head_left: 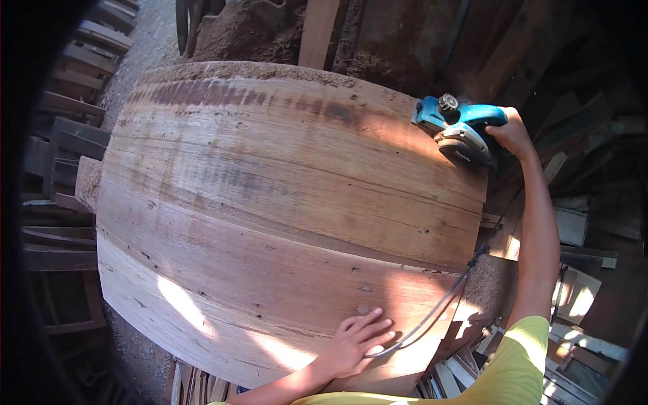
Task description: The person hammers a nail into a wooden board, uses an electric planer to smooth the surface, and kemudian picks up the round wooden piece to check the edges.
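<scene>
A teal electric hand planer [461, 128] sits at the far right corner of a large panel of wide wooden planks [283, 182]. My right hand [514, 133] is wrapped around its rear handle, with the arm stretched out along the right side. Near the front edge of the panel, my left hand [354, 343] lies with its fingers spread over the wood. A grey power cord [432, 322] curves across the near right part of the panel and runs to the fingers of that hand; whether it passes under or between them cannot be made out.
Wood shavings [250, 69] line the panel's far edge, and a sawdust heap [250, 34] lies beyond it. Wooden frames [71, 142] are stacked along the left. Scrap boards [574, 290] crowd the right side. A knot in the cord [480, 252] hangs by the panel's right edge.
</scene>
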The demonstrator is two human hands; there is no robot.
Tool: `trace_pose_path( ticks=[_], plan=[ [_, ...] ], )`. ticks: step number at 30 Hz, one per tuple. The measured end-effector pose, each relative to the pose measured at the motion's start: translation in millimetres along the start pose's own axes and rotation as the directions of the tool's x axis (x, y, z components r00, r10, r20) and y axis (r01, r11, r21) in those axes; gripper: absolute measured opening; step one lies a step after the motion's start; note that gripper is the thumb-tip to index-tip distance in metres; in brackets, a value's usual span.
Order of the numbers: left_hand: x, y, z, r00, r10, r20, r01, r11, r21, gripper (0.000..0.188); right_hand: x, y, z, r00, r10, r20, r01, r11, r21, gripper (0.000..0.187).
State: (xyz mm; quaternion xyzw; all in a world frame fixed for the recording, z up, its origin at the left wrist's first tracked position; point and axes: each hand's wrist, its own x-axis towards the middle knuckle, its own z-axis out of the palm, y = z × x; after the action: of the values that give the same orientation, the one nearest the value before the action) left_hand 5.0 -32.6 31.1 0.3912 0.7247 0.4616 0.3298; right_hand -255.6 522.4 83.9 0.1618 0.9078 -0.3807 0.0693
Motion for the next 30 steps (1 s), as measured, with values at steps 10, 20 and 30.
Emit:
trace_pose_path(
  ticks=[10, 20, 30],
  plan=[
    [-63.2, -42.8, -93.9, 0.924, -0.170, -0.341, 0.257, 0.939, 0.228, 0.043, 56.0, -140.4, 101.8, 0.998, -0.064, 0.009, 0.065, 0.992, -0.105, 0.025],
    [-148.8, -62.4, -181.7, 0.762, -0.254, -0.595, 0.307, 0.952, -0.012, 0.047, 133.3, -287.3, 219.9, 0.990, -0.133, 0.051, 0.137, 0.987, -0.087, 0.024],
    [-218.4, -97.8, -260.4, 0.679, -0.339, -0.651, 0.299, 0.938, -0.176, 0.047, 211.8, -422.3, 338.3, 0.969, -0.230, 0.085, 0.240, 0.964, -0.119, 0.032]
  ],
)
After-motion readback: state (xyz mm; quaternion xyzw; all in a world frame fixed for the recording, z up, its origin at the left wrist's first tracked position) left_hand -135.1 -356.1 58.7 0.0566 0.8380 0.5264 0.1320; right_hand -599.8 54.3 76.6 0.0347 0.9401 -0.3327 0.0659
